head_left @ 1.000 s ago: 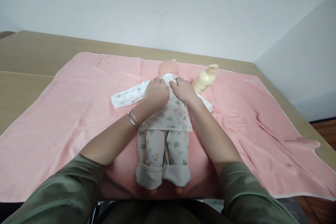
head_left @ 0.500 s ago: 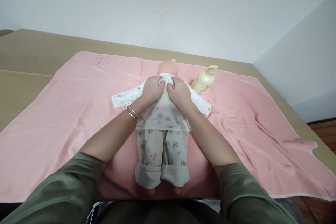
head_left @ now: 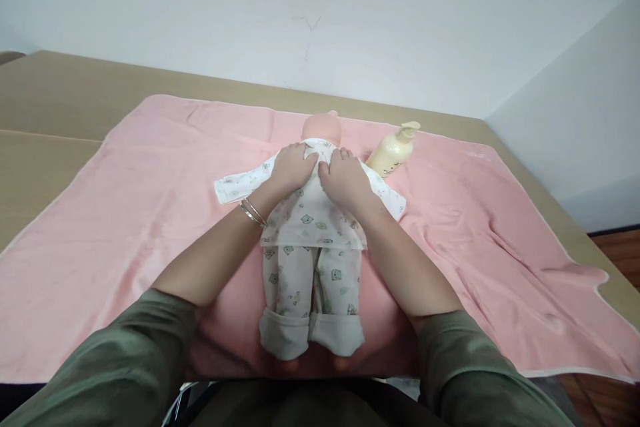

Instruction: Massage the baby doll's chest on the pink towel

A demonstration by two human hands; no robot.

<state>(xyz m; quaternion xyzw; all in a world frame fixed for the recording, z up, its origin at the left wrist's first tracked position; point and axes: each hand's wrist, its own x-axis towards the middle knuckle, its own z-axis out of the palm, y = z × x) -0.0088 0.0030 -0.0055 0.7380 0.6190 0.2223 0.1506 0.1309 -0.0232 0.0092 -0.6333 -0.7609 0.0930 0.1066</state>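
A baby doll [head_left: 323, 128] lies on a pink towel [head_left: 175, 167], its head at the far end. It wears a white printed top [head_left: 315, 220] with the sleeves spread and matching trousers [head_left: 295, 280] with turned-up cuffs. My left hand [head_left: 294, 167], with bracelets at the wrist, rests on the upper left of the top, fingers over the shoulder area. My right hand [head_left: 345, 175] lies on the upper right, its fingers spread over the cloth. The two thumbs are close together near the middle, with a small gap between them.
A cream pump bottle [head_left: 393, 152] leans on the towel, right of the doll and beside its sleeve. The wooden table [head_left: 75, 90] shows beyond the towel's edges. A white wall [head_left: 225, 27] stands behind the table.
The fingers of my right hand have loosened and spread more over the top. My left hand has hardly moved. The whole view has shifted slightly.
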